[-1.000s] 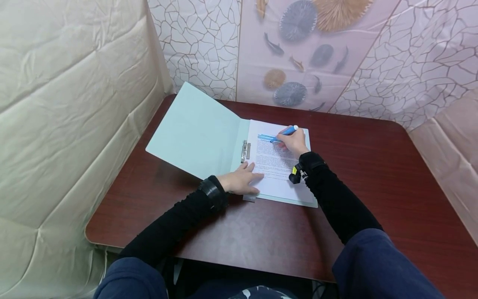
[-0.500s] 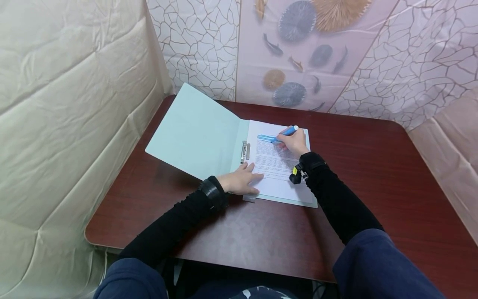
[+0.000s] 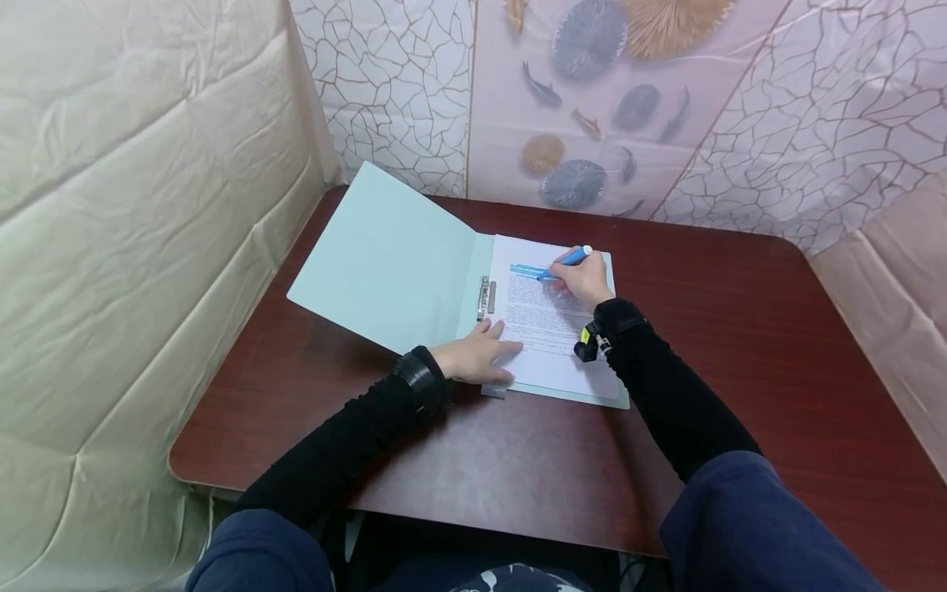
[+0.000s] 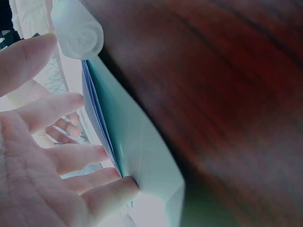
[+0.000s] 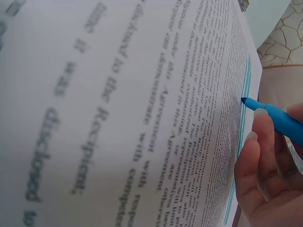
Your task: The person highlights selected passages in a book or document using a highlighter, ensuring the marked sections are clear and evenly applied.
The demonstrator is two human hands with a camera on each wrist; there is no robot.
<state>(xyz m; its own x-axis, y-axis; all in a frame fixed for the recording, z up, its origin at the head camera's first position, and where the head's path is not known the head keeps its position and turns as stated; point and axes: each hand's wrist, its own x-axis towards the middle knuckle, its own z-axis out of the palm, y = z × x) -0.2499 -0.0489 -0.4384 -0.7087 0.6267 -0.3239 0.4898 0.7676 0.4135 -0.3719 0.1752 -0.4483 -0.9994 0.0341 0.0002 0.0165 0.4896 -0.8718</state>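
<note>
Found room over the table (image 3: 762, 345) right of the folder (image 3: 392, 255), and between the black sleeves (image 3: 333, 444) along its near side. Met the left hand (image 3: 477, 355) at the lower left corner of the paper (image 3: 547, 370), and higher up the right hand (image 3: 583, 281) with its blue marker (image 3: 575, 255) (plus a black wrist device (image 3: 587, 347) overhanging the paper).

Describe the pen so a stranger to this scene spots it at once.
On the red table lies an open pale green folder, with a printed white page on its right side. Near the page's top, the right hand holds the pen. Its bright blue body and white end set it apart from the pale folder and page.
</note>
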